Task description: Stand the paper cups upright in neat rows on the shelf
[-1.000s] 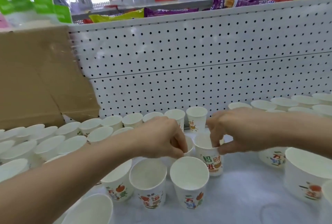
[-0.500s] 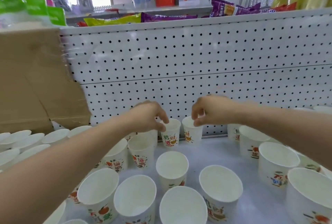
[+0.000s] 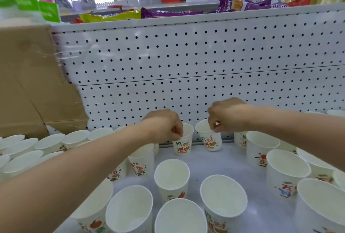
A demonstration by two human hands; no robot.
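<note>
Both hands pinch paper cups [image 3: 171, 176] by the rim at the back of the shelf [image 3: 229, 163].
The left hand [image 3: 164, 126] has its grip closed, thumb and fingertips nipping the near rim of an upright cup [image 3: 183, 144] that stands at the foot of the pegboard panel [image 3: 186, 60]. The right hand [image 3: 227, 115] grips the rim of the neighbouring cup [image 3: 211, 140] in the same way, and this cup leans slightly. The cups are white inside and out, with rolled rims and red, orange and green characters and fruit drawings printed on their sides. More stand mouth-up across the white shelf: close rows on the left in front of a cardboard box [image 3: 28, 83], and looser ones nearer the camera and on the right.
</note>
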